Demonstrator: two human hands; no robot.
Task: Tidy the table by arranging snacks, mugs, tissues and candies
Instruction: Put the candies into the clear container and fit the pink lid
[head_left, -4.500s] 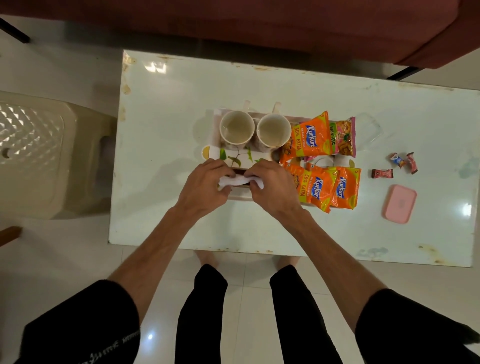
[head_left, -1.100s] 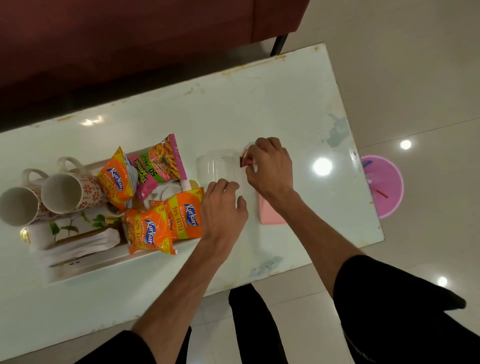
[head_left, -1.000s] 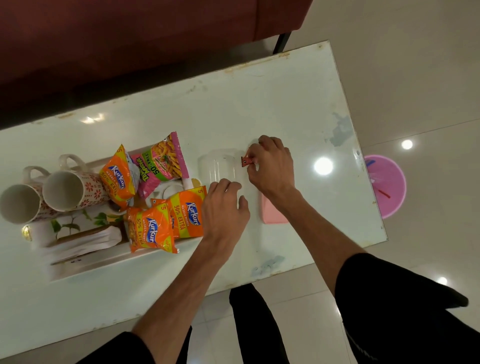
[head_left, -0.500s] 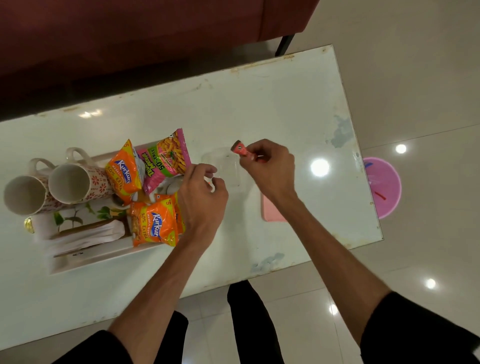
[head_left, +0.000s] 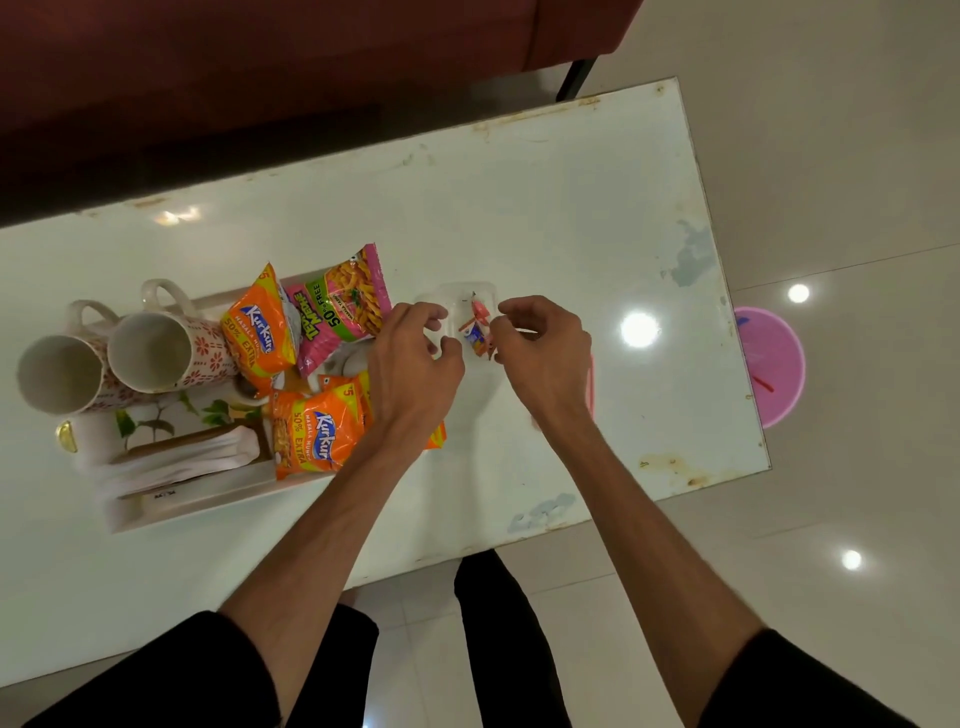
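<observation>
Between the two hands, small wrapped candies (head_left: 478, 330) — red, orange and blue, twisted ends — lie in a clear plastic box (head_left: 460, 301) on the white table (head_left: 545, 208). Left hand (head_left: 415, 358) curls round the box's near edge; right hand (head_left: 540, 353) hovers, fingers loosely curled — grip unclear.

On the table (head_left: 545, 208), the tray (head_left: 208, 501) sits at the left, with two mugs (head_left: 104, 358) at its far left end, tissues (head_left: 182, 460) nearer, and snack packets (head_left: 317, 436) on its right part. Just right of the tray stands the container (head_left: 457, 301) with candies (head_left: 478, 330) in it, between the two hands.
</observation>
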